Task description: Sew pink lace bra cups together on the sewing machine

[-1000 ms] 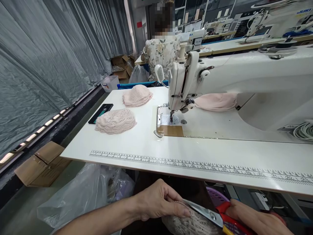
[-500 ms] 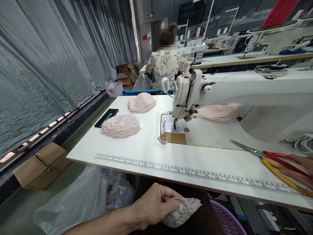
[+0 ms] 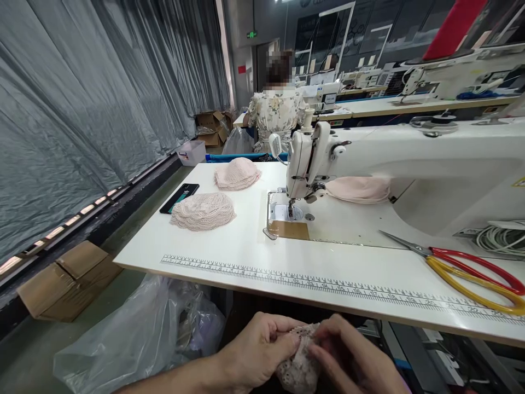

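Below the table's front edge, my left hand [image 3: 262, 347] pinches a pale pink lace piece [image 3: 301, 364] between thumb and fingers. From the other side my right hand [image 3: 348, 353] grips the same lace, its fingertips closed on the upper edge. On the table to the right lie scissors [image 3: 463, 271] with one red and one yellow handle, untouched. A stack of lace cups [image 3: 203, 212] rests at the left, with a smoother pink stack [image 3: 237, 174] behind it. The white sewing machine [image 3: 369, 148] stands beyond my hands, with pink fabric [image 3: 359, 189] under its arm.
A dark phone [image 3: 179, 198] lies partly under the lace stack. A printed ruler [image 3: 299, 279] runs along the front of the white table [image 3: 246, 249]. Plastic bags [image 3: 123, 334] and a cardboard box [image 3: 68, 279] sit on the floor at left. Ahead, a person [image 3: 276, 109] faces away.
My right hand has let go of the scissors, now lying on the table, and has come to the lace beside my left hand. The left hand keeps its hold.
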Available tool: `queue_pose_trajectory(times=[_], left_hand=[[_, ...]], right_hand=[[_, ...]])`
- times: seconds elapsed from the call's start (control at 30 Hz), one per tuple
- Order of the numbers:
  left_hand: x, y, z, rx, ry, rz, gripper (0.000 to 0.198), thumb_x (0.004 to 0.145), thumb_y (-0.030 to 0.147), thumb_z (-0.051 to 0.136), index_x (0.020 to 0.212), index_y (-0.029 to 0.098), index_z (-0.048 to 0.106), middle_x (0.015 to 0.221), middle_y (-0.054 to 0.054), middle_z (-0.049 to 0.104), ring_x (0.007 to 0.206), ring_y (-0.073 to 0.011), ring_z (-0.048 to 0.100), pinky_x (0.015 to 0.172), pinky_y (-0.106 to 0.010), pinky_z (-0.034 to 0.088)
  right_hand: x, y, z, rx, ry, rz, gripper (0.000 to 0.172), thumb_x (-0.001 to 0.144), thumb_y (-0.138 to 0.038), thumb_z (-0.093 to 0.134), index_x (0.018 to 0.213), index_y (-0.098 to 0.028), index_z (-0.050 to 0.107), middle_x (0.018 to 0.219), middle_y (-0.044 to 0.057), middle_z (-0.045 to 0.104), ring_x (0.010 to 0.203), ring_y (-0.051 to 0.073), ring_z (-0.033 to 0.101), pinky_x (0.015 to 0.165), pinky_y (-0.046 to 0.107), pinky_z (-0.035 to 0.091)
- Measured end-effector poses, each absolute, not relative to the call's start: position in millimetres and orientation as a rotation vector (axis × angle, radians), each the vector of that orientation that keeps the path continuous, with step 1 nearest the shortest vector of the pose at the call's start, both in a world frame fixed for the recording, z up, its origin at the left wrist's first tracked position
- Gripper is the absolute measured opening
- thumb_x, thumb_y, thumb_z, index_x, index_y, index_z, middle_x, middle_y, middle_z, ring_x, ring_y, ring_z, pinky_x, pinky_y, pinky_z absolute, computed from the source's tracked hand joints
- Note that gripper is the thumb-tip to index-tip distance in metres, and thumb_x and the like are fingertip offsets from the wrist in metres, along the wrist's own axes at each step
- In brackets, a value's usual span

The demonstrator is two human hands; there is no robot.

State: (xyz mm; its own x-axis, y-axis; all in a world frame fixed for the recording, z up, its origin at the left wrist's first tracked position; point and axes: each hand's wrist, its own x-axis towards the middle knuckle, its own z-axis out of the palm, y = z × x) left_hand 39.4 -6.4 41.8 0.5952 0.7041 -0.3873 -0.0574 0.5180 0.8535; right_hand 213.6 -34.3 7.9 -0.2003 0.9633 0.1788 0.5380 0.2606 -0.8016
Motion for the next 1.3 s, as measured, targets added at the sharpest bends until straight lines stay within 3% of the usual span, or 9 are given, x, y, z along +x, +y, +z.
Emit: queue_pose_trajectory(times=[0.13, 0.27, 0.37, 0.53, 0.67, 0.87, 1.0, 1.3], left_hand=[[31.3, -7.2, 32.7, 1.004, 0.834, 0.380, 0.057, 0.077, 0.034, 0.063, 0.126, 0.009, 0.048, 0.059, 0.005, 0.047, 0.054, -0.0052, 0.037, 0.054, -0.016, 0.031], [26.7, -9.0, 27.8, 1.136, 0.787, 0.261, 0.069, 0.081, 0.024, 0.055, 0.140, 0.008, 0.021, 0.059, 0.007, 0.045, 0.048, -0.0049, 0.030, 0.047, -0.016, 0.022], [25.1, -9.4, 31.2, 1.206, 0.764, 0.193, 0.070, 0.082, 0.019, 0.051, 0.142, 0.011, 0.015, 0.060, 0.006, 0.046, 0.049, -0.0056, 0.031, 0.047, -0.017, 0.023], [25.7, -6.7, 36.7, 1.242, 0.797, 0.099, 0.066, 0.082, 0.017, 0.050, 0.141, 0.014, 0.021, 0.061, 0.006, 0.045, 0.052, -0.0063, 0.034, 0.050, -0.017, 0.027], [26.7, -4.5, 32.6, 1.243, 0.825, 0.082, 0.056, 0.081, 0.020, 0.053, 0.135, 0.016, 0.037, 0.061, 0.006, 0.048, 0.052, -0.0059, 0.036, 0.052, -0.017, 0.029], [31.9, -4.1, 19.9, 1.186, 0.973, 0.134, 0.032, 0.075, 0.034, 0.063, 0.096, 0.010, 0.062, 0.056, 0.004, 0.051, 0.047, -0.0042, 0.033, 0.047, -0.016, 0.026], [35.1, -4.4, 14.3, 1.142, 1.032, 0.171, 0.028, 0.071, 0.036, 0.065, 0.080, 0.009, 0.065, 0.055, 0.002, 0.053, 0.044, -0.0038, 0.034, 0.044, -0.017, 0.024], [38.7, 1.0, 16.7, 1.070, 1.036, 0.147, 0.032, 0.063, 0.038, 0.070, 0.076, 0.009, 0.067, 0.054, 0.002, 0.054, 0.045, -0.0049, 0.037, 0.046, -0.019, 0.024]], right_hand=[[230.5, -30.8, 14.1, -1.306, -1.920, 0.859, 0.017, 0.083, -0.032, 0.054, 0.098, -0.025, 0.057, 0.090, 0.003, 0.062, 0.078, 0.016, 0.060, 0.068, 0.023, 0.048], [232.7, -34.2, 18.4, -1.401, -1.877, 1.299, 0.020, 0.078, -0.037, 0.060, 0.094, -0.024, 0.061, 0.078, 0.000, 0.062, 0.075, 0.016, 0.058, 0.064, 0.022, 0.046], [229.2, -36.1, 17.9, -1.392, -1.844, 1.452, 0.017, 0.079, -0.038, 0.059, 0.087, -0.023, 0.061, 0.076, 0.000, 0.060, 0.074, 0.016, 0.054, 0.062, 0.022, 0.043], [225.3, -34.3, 14.7, -1.301, -1.709, 1.702, 0.022, 0.081, -0.040, 0.056, 0.073, -0.019, 0.056, 0.065, -0.003, 0.050, 0.059, 0.011, 0.043, 0.051, 0.019, 0.034], [224.7, -32.3, 9.5, -1.228, -1.562, 1.809, 0.027, 0.076, -0.043, 0.063, 0.068, -0.018, 0.054, 0.060, -0.005, 0.044, 0.056, 0.009, 0.037, 0.051, 0.019, 0.031], [223.4, -31.3, 8.8, -1.245, -1.445, 1.874, 0.032, 0.076, -0.047, 0.063, 0.069, -0.017, 0.055, 0.063, -0.003, 0.048, 0.061, 0.010, 0.039, 0.056, 0.021, 0.032], [223.7, -31.6, 8.0, -1.260, -1.450, 1.869, 0.036, 0.077, -0.051, 0.060, 0.068, -0.017, 0.052, 0.061, -0.004, 0.046, 0.059, 0.010, 0.038, 0.055, 0.021, 0.031], [230.9, -33.3, 5.4, -1.264, -1.557, 1.801, 0.027, 0.081, -0.042, 0.058, 0.070, -0.018, 0.050, 0.062, -0.005, 0.044, 0.060, 0.010, 0.038, 0.055, 0.020, 0.031]])
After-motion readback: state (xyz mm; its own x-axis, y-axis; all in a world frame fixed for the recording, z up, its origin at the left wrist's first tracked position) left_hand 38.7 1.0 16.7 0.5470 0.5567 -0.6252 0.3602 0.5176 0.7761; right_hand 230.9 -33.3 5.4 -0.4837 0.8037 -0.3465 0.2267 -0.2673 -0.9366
